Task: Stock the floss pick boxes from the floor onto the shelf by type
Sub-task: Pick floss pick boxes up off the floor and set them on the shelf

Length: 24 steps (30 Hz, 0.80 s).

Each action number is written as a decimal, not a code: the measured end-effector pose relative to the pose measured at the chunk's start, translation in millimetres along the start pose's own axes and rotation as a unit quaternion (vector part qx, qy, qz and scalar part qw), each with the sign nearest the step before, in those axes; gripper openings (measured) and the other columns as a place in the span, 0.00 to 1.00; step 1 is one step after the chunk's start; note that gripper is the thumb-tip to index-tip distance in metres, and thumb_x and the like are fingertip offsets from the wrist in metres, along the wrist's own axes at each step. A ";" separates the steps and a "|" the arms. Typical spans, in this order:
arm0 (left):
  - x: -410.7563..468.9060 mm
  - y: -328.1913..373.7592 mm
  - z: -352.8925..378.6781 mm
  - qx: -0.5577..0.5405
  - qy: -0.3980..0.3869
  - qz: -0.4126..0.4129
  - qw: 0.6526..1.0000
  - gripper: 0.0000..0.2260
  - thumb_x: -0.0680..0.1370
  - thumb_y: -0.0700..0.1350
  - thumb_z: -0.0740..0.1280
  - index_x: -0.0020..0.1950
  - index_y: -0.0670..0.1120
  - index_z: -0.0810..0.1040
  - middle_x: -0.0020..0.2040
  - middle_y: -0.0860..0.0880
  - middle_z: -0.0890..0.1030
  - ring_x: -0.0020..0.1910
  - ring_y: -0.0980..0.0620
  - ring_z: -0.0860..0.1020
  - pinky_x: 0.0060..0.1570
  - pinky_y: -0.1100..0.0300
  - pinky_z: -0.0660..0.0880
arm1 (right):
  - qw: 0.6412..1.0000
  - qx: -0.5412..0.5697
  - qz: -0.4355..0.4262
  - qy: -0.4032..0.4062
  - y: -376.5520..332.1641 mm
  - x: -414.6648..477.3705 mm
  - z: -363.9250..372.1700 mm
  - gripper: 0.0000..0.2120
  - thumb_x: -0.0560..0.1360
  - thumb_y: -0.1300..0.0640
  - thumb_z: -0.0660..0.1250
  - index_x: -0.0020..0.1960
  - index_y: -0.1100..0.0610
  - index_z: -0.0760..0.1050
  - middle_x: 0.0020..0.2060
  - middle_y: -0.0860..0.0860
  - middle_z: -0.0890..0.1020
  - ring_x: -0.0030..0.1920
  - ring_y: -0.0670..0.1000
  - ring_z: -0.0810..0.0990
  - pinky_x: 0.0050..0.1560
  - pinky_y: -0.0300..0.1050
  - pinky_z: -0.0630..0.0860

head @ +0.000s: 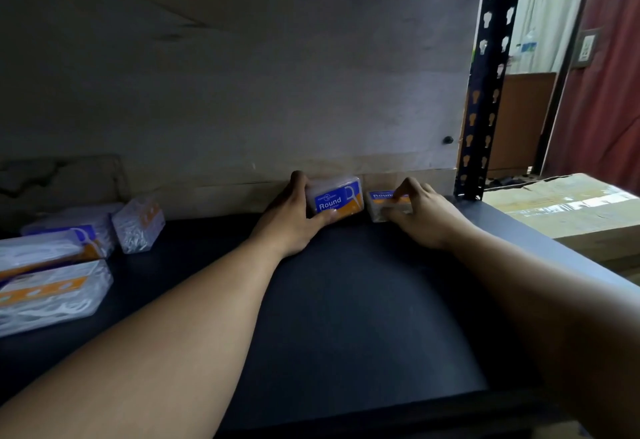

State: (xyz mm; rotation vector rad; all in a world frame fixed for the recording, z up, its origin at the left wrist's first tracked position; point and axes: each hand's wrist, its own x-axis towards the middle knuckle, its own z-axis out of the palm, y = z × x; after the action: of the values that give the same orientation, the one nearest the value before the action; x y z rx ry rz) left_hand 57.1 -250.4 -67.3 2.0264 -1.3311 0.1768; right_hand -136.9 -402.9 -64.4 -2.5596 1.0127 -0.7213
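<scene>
Right hand (420, 216) covers most of right box (378, 196) label; small print on Round box (337, 201) unreadable; left boxes (52, 293) at left edge of shelf (346, 317) cropped, blurred.

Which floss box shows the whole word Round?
The box in the left hand, by the shelf's back wall. Fingers of the right hand cover part of the word on the neighbouring box; the far-left boxes show none.

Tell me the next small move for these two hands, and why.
Probably the right hand should nudge the right Round box leftward against the left Round box held by the left hand: both labels read Round, and a small gap separates them.
</scene>
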 end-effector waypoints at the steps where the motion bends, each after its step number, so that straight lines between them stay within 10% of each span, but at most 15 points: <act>1: 2.3 -1.5 1.0 -0.010 -0.009 0.001 1.000 0.26 0.75 0.59 0.71 0.63 0.51 0.61 0.65 0.51 0.75 0.61 0.48 0.75 0.52 0.57 0.71 | 1.000 0.007 0.004 0.002 -1.2 -0.4 0.0 0.21 0.77 0.40 0.65 0.62 0.52 0.67 0.66 0.56 0.72 0.63 0.59 0.75 0.54 0.47 0.68; 5: 6.5 -5.5 2.5 -0.044 -0.049 -0.017 0.998 0.47 0.74 0.59 0.72 0.79 0.60 0.39 0.79 0.51 0.62 0.75 0.50 0.64 0.72 0.54 0.64 | 1.000 0.000 0.007 0.002 -4.2 -1.6 -0.3 0.27 0.78 0.40 0.63 0.71 0.51 0.64 0.70 0.55 0.66 0.66 0.58 0.73 0.60 0.49 0.70; 8: 13.1 -10.4 6.6 -0.046 -0.083 -0.036 0.995 0.49 0.72 0.62 0.72 0.81 0.57 0.42 0.80 0.53 0.59 0.77 0.52 0.61 0.75 0.53 0.61 | 1.000 -0.024 0.012 -0.015 -2.1 -1.8 -0.3 0.32 0.75 0.37 0.64 0.75 0.49 0.63 0.71 0.55 0.63 0.65 0.60 0.74 0.67 0.51 0.71; 13: 17.1 -13.6 9.6 -0.131 -0.068 -0.034 0.989 0.39 0.66 0.59 0.78 0.71 0.55 0.63 0.63 0.56 0.76 0.60 0.55 0.77 0.65 0.51 0.74 | 0.999 -0.013 0.014 -0.027 -1.7 -1.8 -2.6 0.32 0.72 0.38 0.69 0.72 0.48 0.65 0.68 0.57 0.67 0.65 0.59 0.73 0.64 0.52 0.72; 24: 10.6 -4.3 1.0 -0.123 -0.052 -0.060 0.989 0.33 0.65 0.48 0.79 0.63 0.51 0.65 0.54 0.53 0.77 0.51 0.53 0.78 0.44 0.59 0.76 | 0.999 -0.030 0.017 -0.014 -0.8 -3.9 -3.4 0.41 0.66 0.32 0.72 0.71 0.52 0.67 0.59 0.51 0.69 0.58 0.56 0.76 0.61 0.47 0.73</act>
State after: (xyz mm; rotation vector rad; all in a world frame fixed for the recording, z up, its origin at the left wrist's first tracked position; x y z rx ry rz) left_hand 65.4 -258.0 -65.1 1.9192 -1.2221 -0.1424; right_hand -140.9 -399.9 -62.5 -2.5885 1.0821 -0.6541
